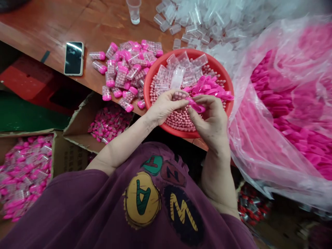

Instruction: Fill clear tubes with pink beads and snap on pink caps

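Observation:
A red bowl [155, 71] sits at the table's near edge, filled with small pink beads, clear plastic vials and pink caps. Over its near side, my left hand [166, 105] is closed around a small container filled with pink beads. My right hand [211, 119] pinches a pink cap [197, 107] beside it, fingertips almost touching the left hand. Left of the bowl lies a pile of filled vials with pink caps [127, 71].
A phone [74, 58] lies on the wooden table at left. A clear cup [134, 11] stands at the back. Empty clear vials [192, 24] are heaped behind the bowl. A plastic bag of pink caps [285, 114] fills the right. Cardboard boxes of filled vials [24, 173] stand below left.

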The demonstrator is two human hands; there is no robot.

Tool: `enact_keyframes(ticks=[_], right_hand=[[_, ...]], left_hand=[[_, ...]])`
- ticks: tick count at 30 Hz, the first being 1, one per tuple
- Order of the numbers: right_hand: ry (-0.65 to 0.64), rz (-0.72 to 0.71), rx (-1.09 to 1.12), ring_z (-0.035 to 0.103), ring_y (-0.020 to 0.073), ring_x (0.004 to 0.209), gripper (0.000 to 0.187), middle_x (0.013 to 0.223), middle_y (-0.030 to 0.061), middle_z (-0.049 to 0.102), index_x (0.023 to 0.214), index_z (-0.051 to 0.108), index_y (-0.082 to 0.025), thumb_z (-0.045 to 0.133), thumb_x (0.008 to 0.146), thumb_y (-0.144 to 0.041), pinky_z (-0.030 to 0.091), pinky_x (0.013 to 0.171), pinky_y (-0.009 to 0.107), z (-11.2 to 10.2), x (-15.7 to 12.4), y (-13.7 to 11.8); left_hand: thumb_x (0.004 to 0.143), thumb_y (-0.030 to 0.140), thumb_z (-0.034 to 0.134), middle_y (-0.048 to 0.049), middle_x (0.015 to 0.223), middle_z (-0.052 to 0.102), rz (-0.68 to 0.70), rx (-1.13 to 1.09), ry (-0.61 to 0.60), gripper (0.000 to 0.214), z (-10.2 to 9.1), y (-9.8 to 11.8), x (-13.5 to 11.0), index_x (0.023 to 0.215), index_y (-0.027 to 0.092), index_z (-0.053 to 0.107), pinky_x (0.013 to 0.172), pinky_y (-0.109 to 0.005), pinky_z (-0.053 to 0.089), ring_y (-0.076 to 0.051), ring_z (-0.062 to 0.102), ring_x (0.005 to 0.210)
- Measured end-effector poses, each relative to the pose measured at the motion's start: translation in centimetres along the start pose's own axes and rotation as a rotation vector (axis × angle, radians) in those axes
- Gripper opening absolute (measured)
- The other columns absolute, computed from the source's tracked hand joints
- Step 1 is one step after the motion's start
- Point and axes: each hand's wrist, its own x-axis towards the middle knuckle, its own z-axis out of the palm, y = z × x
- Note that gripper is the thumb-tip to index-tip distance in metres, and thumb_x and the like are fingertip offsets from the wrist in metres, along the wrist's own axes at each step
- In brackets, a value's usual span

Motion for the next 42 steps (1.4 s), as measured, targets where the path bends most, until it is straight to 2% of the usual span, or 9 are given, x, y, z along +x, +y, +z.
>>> enact_keyframes(ticks=[5,8,11,14,17,21,28,36,42], right_hand=[[-0.009,-0.102,0.086,0.072,0.0338,0.142,0.031,0.146,0.0107,0.075,0.137,0.073,-0.033,0.072,0.110,-0.047,0.060,0.127,0.059,0.1,-0.3,-0.3],[0.005,-0.068,0.216,0.077,0.0328,0.134,0.048,0.145,0.0091,0.076,0.153,0.067,-0.036,0.070,0.111,-0.056,0.068,0.115,0.058,0.8,-0.8,1.6],[0.169,-0.048,0.321,0.082,0.0304,0.118,0.053,0.130,0.0057,0.080,0.151,0.067,-0.038,0.078,0.105,-0.062,0.071,0.104,0.055,1.5,-0.7,3.7],[0.321,-0.039,0.316,0.082,0.0284,0.114,0.044,0.124,0.0040,0.081,0.137,0.076,-0.035,0.083,0.103,-0.061,0.069,0.108,0.056,1.3,-0.1,4.2],[0.221,0.010,0.161,0.080,0.0287,0.121,0.038,0.127,0.0058,0.082,0.135,0.081,-0.033,0.076,0.108,-0.060,0.065,0.116,0.057,0.2,0.7,2.9],[0.107,-0.033,0.024,0.080,0.0273,0.116,0.035,0.121,0.0078,0.084,0.128,0.087,-0.029,0.075,0.109,-0.055,0.067,0.110,0.052,-0.4,1.4,0.9],[0.178,-0.091,-0.027,0.082,0.0244,0.100,0.020,0.107,0.0061,0.086,0.117,0.089,-0.027,0.077,0.108,-0.040,0.070,0.096,0.044,0.4,1.8,0.4],[0.191,-0.151,-0.194,0.083,0.0275,0.106,0.028,0.116,0.0106,0.085,0.126,0.087,-0.026,0.064,0.116,-0.039,0.069,0.101,0.048,0.8,0.9,0.5],[0.176,-0.272,-0.251,0.084,0.0252,0.104,0.028,0.116,0.0112,0.085,0.130,0.087,-0.025,0.064,0.115,-0.032,0.070,0.097,0.043,0.5,0.9,1.3]], left_hand=[[0.091,0.010,0.090,0.0049,0.088,0.068,-0.038,-0.154,-0.043,0.025,-0.3,0.1,0.1,0.100,0.017,0.067,0.085,-0.024,0.062,-0.008,0.072,0.077],[0.088,0.017,0.097,0.0045,0.086,0.069,-0.079,-0.163,-0.117,0.031,-0.5,0.1,0.1,0.099,0.016,0.068,0.078,-0.023,0.059,-0.008,0.070,0.072],[0.089,0.015,0.095,0.0025,0.087,0.071,-0.077,-0.104,-0.183,0.026,-0.6,-0.1,0.0,0.101,0.016,0.072,0.075,-0.023,0.057,-0.008,0.068,0.073],[0.091,0.004,0.083,0.0006,0.096,0.074,-0.025,-0.036,-0.189,0.023,-0.6,-0.5,-0.1,0.106,0.017,0.073,0.076,-0.020,0.056,-0.008,0.068,0.079],[0.099,0.007,0.073,-0.0004,0.102,0.074,0.017,0.019,-0.192,0.017,-0.6,-1.1,0.1,0.111,0.019,0.072,0.074,-0.020,0.056,-0.009,0.068,0.081],[0.105,0.016,0.070,-0.0016,0.099,0.071,0.060,0.025,-0.230,0.004,-0.7,-1.8,0.6,0.107,0.019,0.070,0.078,-0.024,0.059,-0.012,0.068,0.083],[0.105,0.022,0.076,-0.0041,0.101,0.076,0.061,-0.015,-0.281,0.007,-0.9,-2.0,0.8,0.110,0.018,0.074,0.080,-0.025,0.062,-0.013,0.073,0.087],[0.106,0.028,0.078,-0.0022,0.094,0.075,0.063,-0.048,-0.285,0.012,-1.3,-2.2,0.6,0.113,0.019,0.076,0.077,-0.026,0.061,-0.013,0.070,0.080],[0.108,0.029,0.076,-0.0013,0.092,0.072,0.058,-0.007,-0.285,0.010,-1.1,-1.8,0.2,0.108,0.019,0.077,0.072,-0.023,0.056,-0.012,0.065,0.077]])
